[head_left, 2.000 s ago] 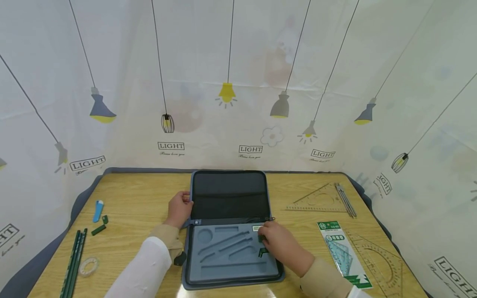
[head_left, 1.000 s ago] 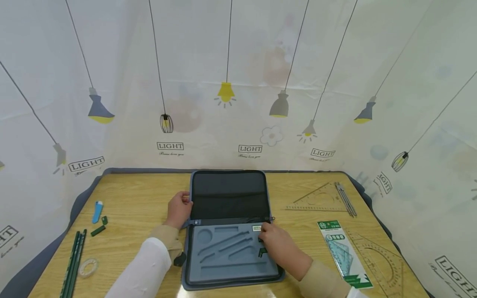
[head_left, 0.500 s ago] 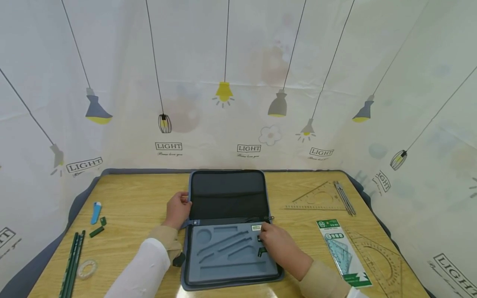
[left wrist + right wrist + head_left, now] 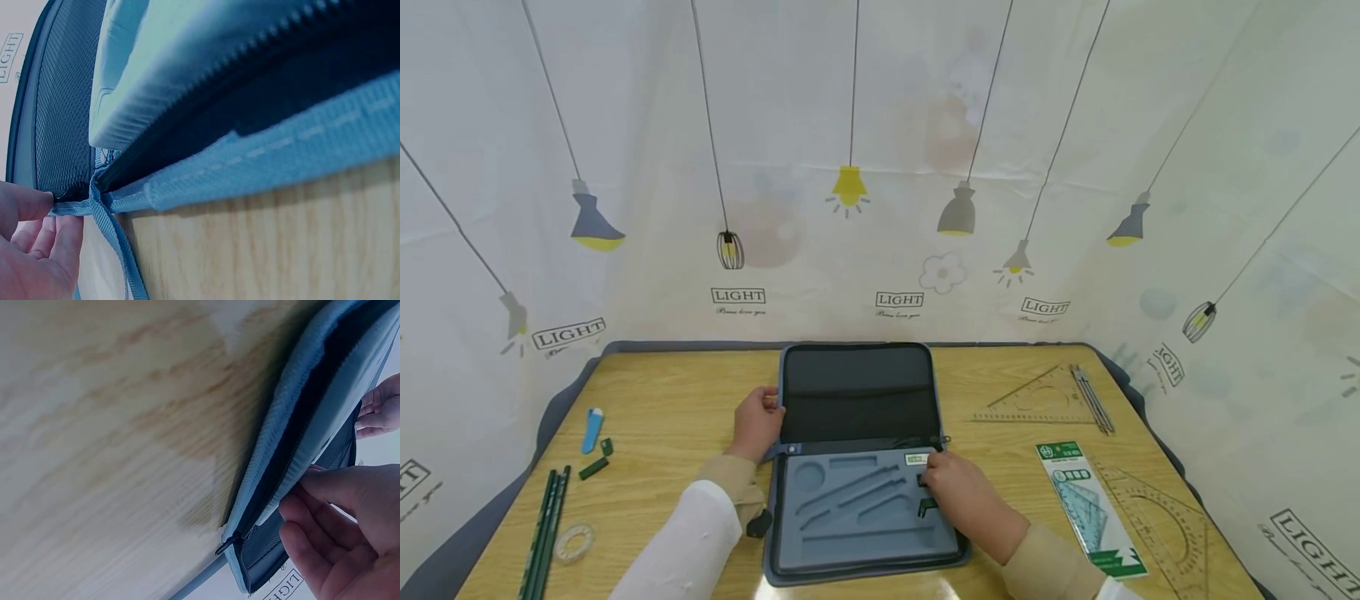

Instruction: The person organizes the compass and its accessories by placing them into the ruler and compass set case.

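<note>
Pinching one case lid point(image 4: 861, 368) is the left hand point(image 4: 757, 423); whether the right hand point(image 4: 966, 500) grips the one tray point(image 4: 861, 552), I cannot tell. Only the head view shows two green blocks point(image 4: 594, 468).

Curtained study nook: lamp-print fabric point(image 4: 895, 100) on three sides, wood-grain table point(image 4: 662, 400), set squares point(image 4: 1045, 400), pencils point(image 4: 547, 533).

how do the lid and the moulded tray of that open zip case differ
Face: the lid is dark and mesh-covered inside, while the moulded tray is grey-blue with shaped recesses.

Place: the lid is on the far side from the person, the moulded tray on the near side.

Hands: the left hand pinches the lid's left edge; the right hand is at the moulded tray's right side.

Shared: both belong to one blue-edged zip case.
</note>
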The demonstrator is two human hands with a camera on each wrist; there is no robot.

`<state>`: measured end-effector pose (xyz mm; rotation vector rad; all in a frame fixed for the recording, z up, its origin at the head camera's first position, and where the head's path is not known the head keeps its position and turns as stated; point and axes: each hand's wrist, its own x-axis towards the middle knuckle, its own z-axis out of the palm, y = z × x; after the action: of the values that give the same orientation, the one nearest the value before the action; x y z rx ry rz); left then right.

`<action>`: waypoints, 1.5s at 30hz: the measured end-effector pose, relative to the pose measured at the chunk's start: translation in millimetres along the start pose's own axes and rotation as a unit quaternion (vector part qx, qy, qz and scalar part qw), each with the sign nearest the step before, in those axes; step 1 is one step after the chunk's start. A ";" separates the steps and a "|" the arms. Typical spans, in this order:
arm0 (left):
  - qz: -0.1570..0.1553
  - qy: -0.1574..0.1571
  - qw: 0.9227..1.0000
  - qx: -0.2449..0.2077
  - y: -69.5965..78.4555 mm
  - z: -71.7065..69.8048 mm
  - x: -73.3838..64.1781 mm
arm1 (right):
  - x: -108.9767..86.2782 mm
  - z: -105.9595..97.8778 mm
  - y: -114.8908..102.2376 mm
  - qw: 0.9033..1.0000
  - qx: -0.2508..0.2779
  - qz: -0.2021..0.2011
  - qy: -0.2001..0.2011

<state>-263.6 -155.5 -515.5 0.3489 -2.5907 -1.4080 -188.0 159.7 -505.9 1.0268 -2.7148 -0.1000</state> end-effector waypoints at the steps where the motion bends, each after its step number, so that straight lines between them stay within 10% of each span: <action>1: -0.001 0.000 1.000 0.000 -0.4 0.3 0.2 | 0.2 -0.2 -0.2 1.000 0.001 0.001 -0.002; 16: -0.011 -0.007 1.000 -0.004 -0.1 0.4 1.1 | 2.8 -2.3 5.1 0.996 0.089 0.021 -0.015; 25: -0.003 -0.004 1.000 -0.003 -1.2 0.0 2.0 | 0.8 -18.8 42.0 0.978 0.166 0.127 0.003; 45: -0.008 -0.007 1.000 -0.009 -1.9 0.4 2.2 | -77.7 7.1 198.9 0.876 0.194 0.434 -0.077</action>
<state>-265.5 -156.9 -517.3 0.3578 -2.5897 -1.4438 -261.4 360.2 -498.8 -0.2385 -3.1253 0.5546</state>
